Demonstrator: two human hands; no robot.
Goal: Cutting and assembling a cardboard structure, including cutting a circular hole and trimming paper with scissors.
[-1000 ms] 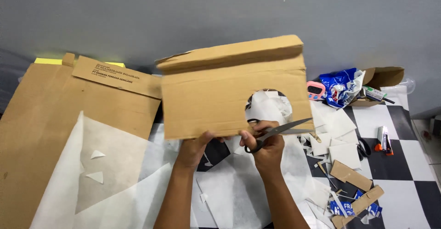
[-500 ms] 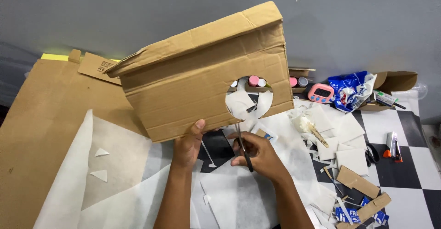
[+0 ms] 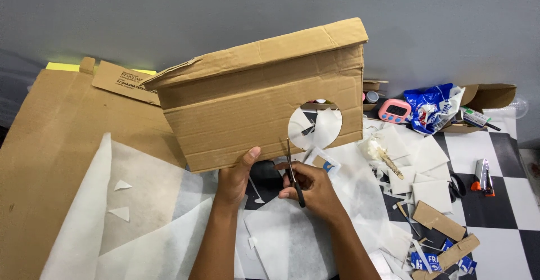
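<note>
Checkered floor (image 3: 495,207), paper scraps (image 3: 427,190), grey wall (image 3: 169,21) behind.

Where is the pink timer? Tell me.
In the head view, the pink timer sits on the right, just beyond the cardboard box and beside the crumpled blue bag.

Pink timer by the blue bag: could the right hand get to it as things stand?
Probably not directly: the right hand grips scissors, and the cardboard box held by the left hand stands partly between it and the pink timer.
</note>
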